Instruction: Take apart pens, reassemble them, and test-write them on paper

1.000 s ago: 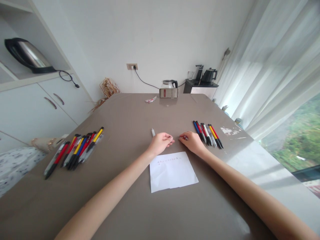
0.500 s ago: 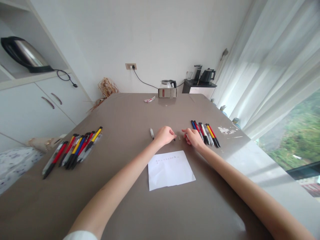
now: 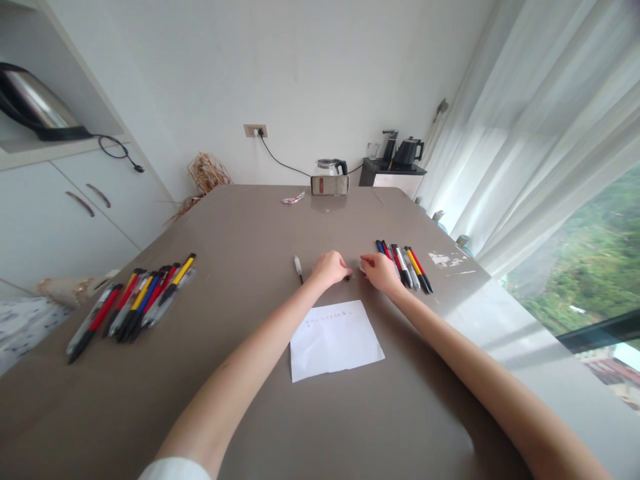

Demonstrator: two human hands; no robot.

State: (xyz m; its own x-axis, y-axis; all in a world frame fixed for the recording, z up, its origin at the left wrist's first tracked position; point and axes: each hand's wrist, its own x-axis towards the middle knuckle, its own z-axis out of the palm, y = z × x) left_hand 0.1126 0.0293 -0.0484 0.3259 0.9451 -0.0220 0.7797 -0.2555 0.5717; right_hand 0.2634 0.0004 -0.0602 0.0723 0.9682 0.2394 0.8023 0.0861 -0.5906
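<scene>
Both of my hands rest on the brown table [image 3: 250,413], just beyond a white sheet of paper [image 3: 335,339] with a line of writing along its top edge. My left hand [image 3: 330,269] is curled, fingertips pinched on a small dark piece I cannot name. My right hand [image 3: 381,272] is curled too, pinching a small pen part close to the left fingertips. A single pen piece [image 3: 299,268] lies just left of my left hand. A row of pens [image 3: 404,264] lies directly right of my right hand.
A larger bunch of red, yellow, blue and black pens [image 3: 135,300] lies at the table's left. At the far edge stand a glass kettle [image 3: 330,177] and a small wrapper [image 3: 293,198]. Cabinets are on the left, curtains and a window on the right.
My two hands have drawn closer together, fingertips nearly meeting. The view has drifted slightly, so everything sits a little further left.
</scene>
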